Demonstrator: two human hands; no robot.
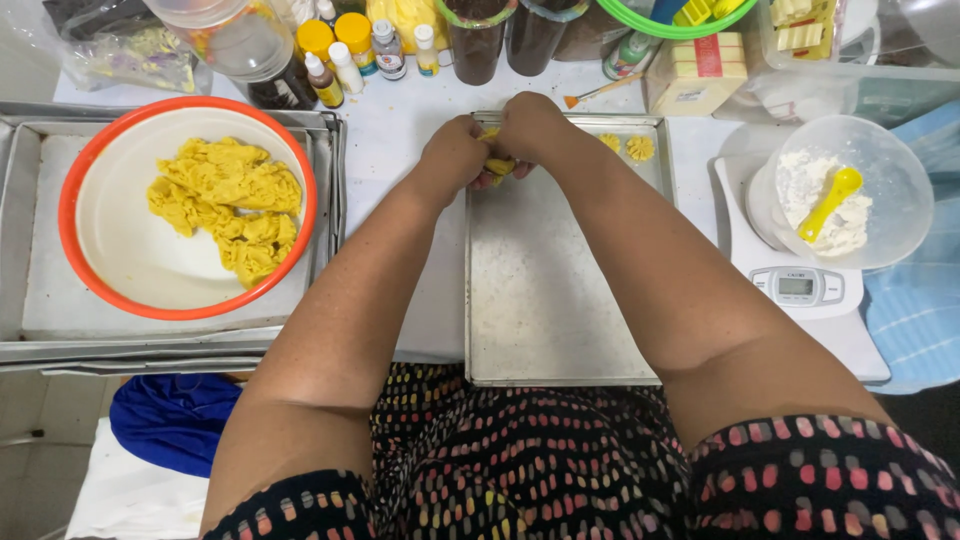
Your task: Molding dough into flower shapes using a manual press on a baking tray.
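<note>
While the near end of the floured baking tray [545,300] lies bare over the person's patterned lap, the work sits at its far end, so the shaping is best kept low over the metal, where a finished piece can be set down without a long carry. The left hand [455,155] and the right hand [528,125] meet there, knuckles up, both curled around a small lump of yellow dough [498,165] that shows only as a sliver between the fingers; both are grasping it, pinched close together. A light, even pressure looks wise, since the dough seems soft and crumbly and a hard squeeze would probably smear any pattern.

Just beyond the hands to the right, two ridged yellow cookies [628,147] rest on the tray's far corner, near each other; a new piece would sit well beside them with a gap left between. To the left, well apart, the orange-rimmed bowl [80,160] holds the remaining dough mass [228,205] and stands in a second metal tray [20,350]. On the right a clear bowl of white flour [890,160] with a yellow spoon [830,200] stands on a digital scale [800,288], handy for dusting sticky fingers. Farthest off, small colouring bottles [345,55] line the back of the table.
</note>
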